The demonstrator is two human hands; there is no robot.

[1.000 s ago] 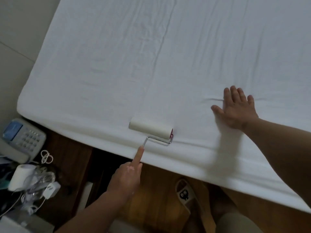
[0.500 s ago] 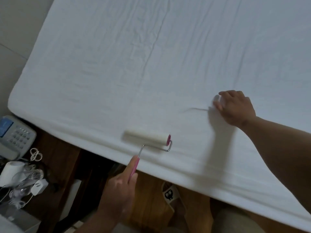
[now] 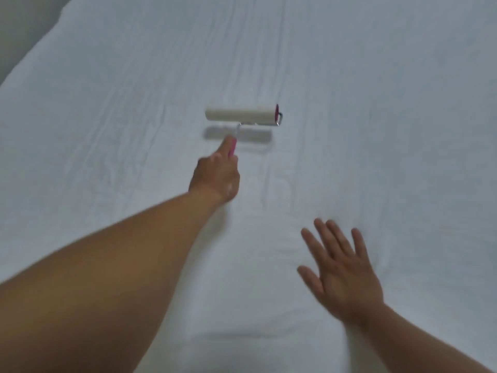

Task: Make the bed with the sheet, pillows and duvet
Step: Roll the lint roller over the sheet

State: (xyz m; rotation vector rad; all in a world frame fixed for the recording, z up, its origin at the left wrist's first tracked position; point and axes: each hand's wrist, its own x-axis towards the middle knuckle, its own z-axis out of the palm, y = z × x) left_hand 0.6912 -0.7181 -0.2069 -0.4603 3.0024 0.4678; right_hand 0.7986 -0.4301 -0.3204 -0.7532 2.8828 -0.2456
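Note:
A white sheet (image 3: pixel 376 117) covers the bed and fills nearly the whole view, with faint creases running lengthwise. My left hand (image 3: pixel 216 175) grips the pink handle of a lint roller (image 3: pixel 242 115), index finger stretched along it. The roller's white drum is lifted a little above the sheet, its shadow just beneath. My right hand (image 3: pixel 341 273) lies flat on the sheet at the lower right, fingers spread. No pillows or duvet are in view.
The bed's left edge (image 3: pixel 32 57) runs diagonally at the upper left, with a grey wall or floor (image 3: pixel 24 20) beyond it.
I have leaned over the bed; the floor and bedside clutter left the view. My left arm reached far forward with the roller, from the near edge to mid-bed. My right hand flattened again.

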